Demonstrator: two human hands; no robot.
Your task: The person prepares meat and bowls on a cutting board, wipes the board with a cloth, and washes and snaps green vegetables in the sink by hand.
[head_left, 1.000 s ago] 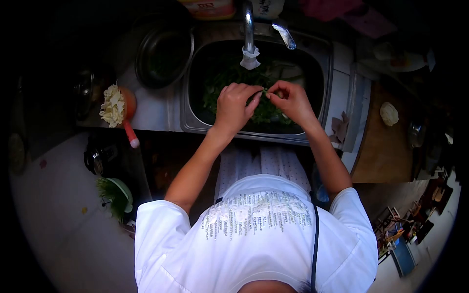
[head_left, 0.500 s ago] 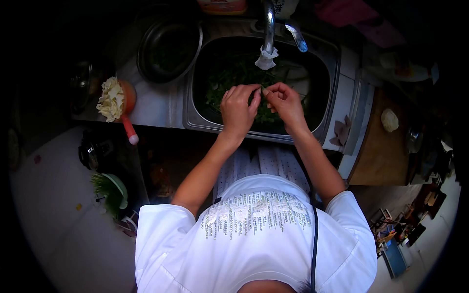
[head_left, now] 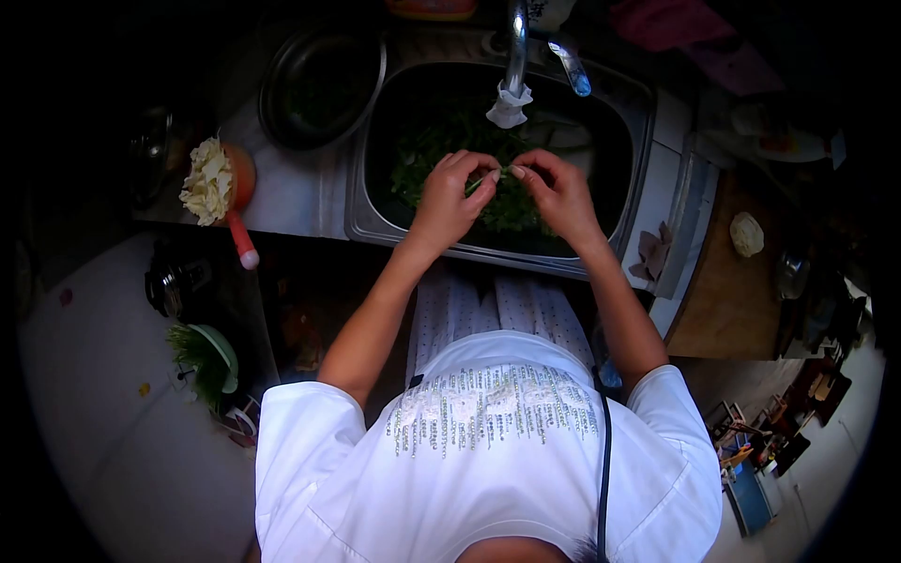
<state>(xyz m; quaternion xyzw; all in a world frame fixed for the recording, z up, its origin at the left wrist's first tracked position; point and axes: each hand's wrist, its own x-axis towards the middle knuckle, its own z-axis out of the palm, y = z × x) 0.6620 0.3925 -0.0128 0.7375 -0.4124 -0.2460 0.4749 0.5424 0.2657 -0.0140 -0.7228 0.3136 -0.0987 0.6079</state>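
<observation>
Over the sink (head_left: 358,202), my left hand (head_left: 455,199) pinches a thin green stem (head_left: 476,185) between thumb and fingers. Close beside it on the right, my right hand (head_left: 558,195) is closed at the fingertips on the same bit of green. Leafy greens (head_left: 422,150) lie in the dark basin below both hands, with some pale pieces (head_left: 568,136) at its right side. The faucet (head_left: 517,47), with a white cloth-like piece (head_left: 510,106) round its spout, hangs above the greens.
A metal bowl (head_left: 302,131) stands left of the sink. Farther left, pale leaves (head_left: 206,183) fill a red-handled orange ladle (head_left: 242,178). On the right, a pale round item (head_left: 746,234) rests on a brown board (head_left: 727,300). Green stalks in a light bowl (head_left: 216,352) sit low left.
The view shifted a little. My hands were close together at the fingertips half a second ago; now they are slightly apart, with a green stem visible between them.
</observation>
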